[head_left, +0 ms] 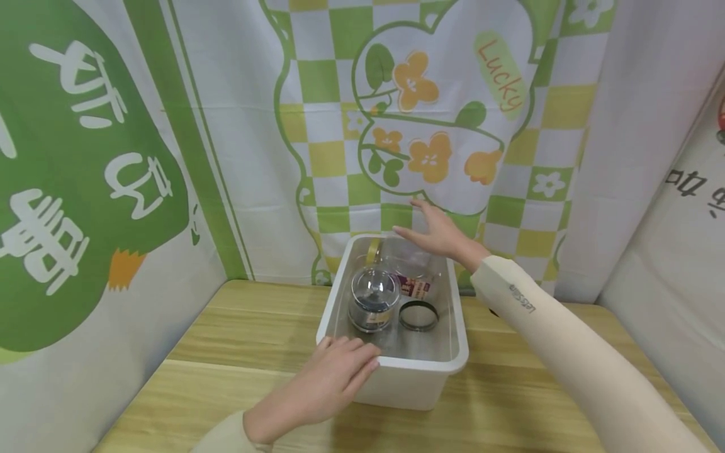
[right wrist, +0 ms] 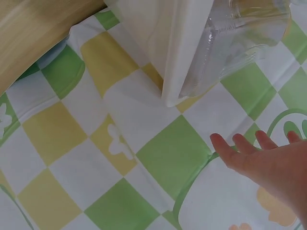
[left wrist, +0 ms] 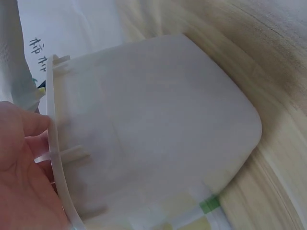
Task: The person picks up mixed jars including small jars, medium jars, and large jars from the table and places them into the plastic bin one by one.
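Note:
A white plastic bin point(head_left: 408, 385) stands on the wooden table. My left hand point(head_left: 334, 376) grips its near rim by the left corner; in the left wrist view the thumb lies against the outside of the rim point(left wrist: 56, 143). Over the bin's far right corner, my right hand point(head_left: 438, 234) hovers with fingers spread, holding nothing. Inside the bin are a clear round jar point(head_left: 370, 314), a dark-rimmed ring point(head_left: 418, 303) and a dark red printed packet point(head_left: 412, 286). A clear plastic container point(right wrist: 235, 48) stands at the far end, partly above the rim.
A yellow strip point(head_left: 374, 250) shows in the bin's far left part. Behind the bin hangs a green and yellow checked curtain point(head_left: 328, 157), close to its far end. More printed cloth point(head_left: 85, 220) hangs at the left. The wooden table point(head_left: 243, 333) extends on both sides.

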Demonstrator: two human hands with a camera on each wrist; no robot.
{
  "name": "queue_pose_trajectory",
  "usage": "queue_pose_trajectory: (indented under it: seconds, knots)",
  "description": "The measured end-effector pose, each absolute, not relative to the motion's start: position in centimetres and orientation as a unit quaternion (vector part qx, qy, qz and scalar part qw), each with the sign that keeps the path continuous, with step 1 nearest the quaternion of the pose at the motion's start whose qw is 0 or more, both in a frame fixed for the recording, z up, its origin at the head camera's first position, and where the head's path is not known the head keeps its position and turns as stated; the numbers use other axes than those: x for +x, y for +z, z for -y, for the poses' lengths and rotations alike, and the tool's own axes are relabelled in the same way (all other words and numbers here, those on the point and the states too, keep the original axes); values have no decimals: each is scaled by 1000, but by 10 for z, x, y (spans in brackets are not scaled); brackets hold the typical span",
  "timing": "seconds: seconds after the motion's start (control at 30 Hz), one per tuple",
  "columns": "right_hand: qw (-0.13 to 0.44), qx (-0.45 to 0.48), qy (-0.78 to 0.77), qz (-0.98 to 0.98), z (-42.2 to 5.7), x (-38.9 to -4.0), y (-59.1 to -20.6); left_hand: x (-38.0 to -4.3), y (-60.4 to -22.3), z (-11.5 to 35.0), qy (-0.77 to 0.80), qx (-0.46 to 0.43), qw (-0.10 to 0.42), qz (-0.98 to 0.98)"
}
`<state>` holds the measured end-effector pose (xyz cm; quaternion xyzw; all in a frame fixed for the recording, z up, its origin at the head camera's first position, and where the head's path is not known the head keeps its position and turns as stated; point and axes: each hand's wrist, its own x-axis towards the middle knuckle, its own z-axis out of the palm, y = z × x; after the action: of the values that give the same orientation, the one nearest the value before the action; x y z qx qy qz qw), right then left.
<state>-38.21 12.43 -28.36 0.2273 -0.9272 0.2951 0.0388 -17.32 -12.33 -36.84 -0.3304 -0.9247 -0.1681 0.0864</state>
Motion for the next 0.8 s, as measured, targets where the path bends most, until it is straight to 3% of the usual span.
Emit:
queue_pose_trajectory:
  seconds: [0.33,0.8]
  knots:
    - [35,219,296,929,-133,-369,-284,-180,-359,127,-206,-338,46,917]
    - [53,237,270,932,-140,-350,-294,-211,-335,127,-255,-380,63,887]
